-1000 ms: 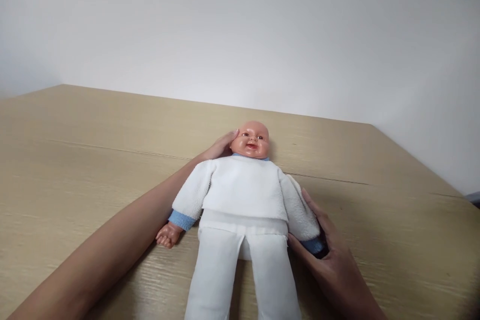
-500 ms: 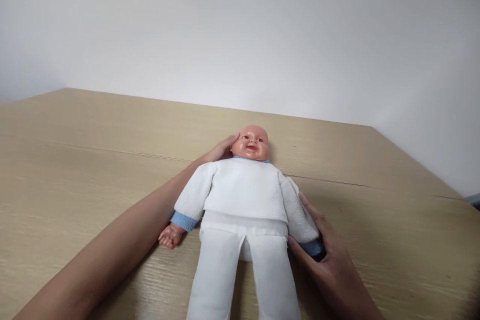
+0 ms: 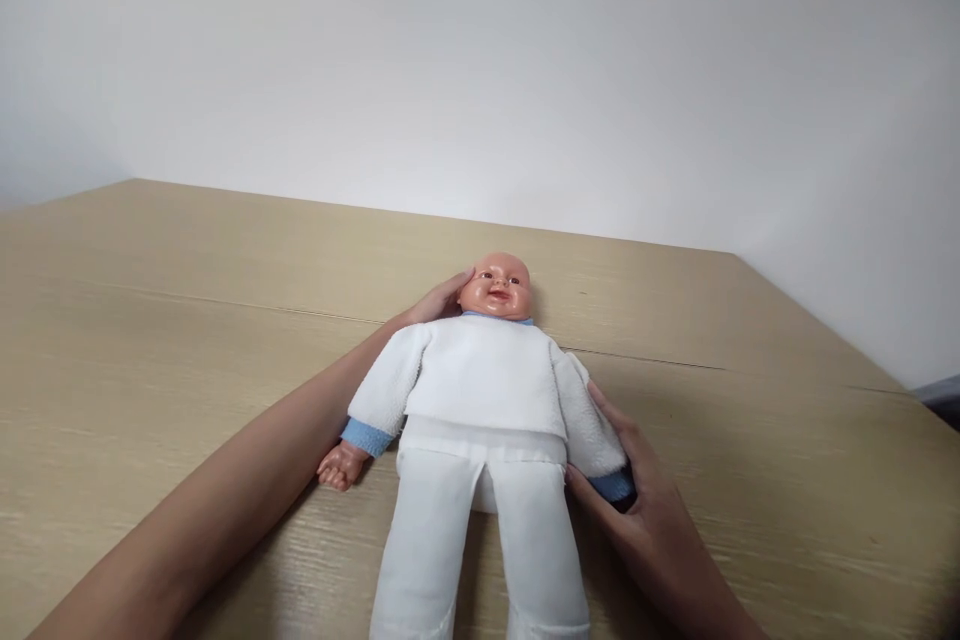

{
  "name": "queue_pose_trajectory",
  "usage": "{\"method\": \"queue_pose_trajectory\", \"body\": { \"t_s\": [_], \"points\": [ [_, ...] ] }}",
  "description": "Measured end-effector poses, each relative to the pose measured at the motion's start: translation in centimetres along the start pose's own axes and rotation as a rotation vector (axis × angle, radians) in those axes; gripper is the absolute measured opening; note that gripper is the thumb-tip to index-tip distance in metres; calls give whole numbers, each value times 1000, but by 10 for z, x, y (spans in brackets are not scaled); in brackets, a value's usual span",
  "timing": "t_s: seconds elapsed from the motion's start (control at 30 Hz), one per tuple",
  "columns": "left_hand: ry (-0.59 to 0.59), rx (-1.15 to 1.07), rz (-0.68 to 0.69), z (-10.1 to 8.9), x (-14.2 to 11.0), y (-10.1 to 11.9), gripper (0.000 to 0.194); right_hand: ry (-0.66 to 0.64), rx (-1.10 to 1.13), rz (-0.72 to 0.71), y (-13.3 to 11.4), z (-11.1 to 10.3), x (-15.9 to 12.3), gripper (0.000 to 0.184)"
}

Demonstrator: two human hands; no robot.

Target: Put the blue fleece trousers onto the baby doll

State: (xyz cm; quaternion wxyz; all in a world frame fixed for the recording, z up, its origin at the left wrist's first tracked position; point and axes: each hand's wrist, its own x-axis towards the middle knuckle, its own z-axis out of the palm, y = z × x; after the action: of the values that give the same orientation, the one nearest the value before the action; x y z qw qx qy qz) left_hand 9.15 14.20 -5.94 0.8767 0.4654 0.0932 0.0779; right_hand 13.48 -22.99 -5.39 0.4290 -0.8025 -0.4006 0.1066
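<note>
A baby doll (image 3: 484, 375) in a white fleece top with blue cuffs and white trousers lies face up on the wooden table, its head away from me. My left hand (image 3: 444, 298) cups the side of the doll's head; most of its fingers are hidden behind the head. Along the doll's other side, my right hand (image 3: 637, 480) wraps around the sleeved arm, thumb by the hip and a finger along the sleeve. The doll's feet are out of frame.
The pale wooden table (image 3: 187, 340) has a thin seam running across it. A white wall (image 3: 450, 70) rises behind the table's far edge and along the right. Something dark (image 3: 941, 402) shows at the right edge.
The doll and my right hand appear slightly further left in the view, partly with a small camera shift. Both hands keep their hold on the doll.
</note>
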Motion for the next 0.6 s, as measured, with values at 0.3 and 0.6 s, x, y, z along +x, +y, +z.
{"method": "queue_pose_trajectory", "body": {
  "t_s": [0.3,0.6],
  "points": [
    [-80,-21,-25,6,-9,5,61,-3,-36,-41,-4,-1,1,78],
    [341,63,211,-11,-57,10,27,91,-67,-154,-4,-7,-6,77]
  ]
}}
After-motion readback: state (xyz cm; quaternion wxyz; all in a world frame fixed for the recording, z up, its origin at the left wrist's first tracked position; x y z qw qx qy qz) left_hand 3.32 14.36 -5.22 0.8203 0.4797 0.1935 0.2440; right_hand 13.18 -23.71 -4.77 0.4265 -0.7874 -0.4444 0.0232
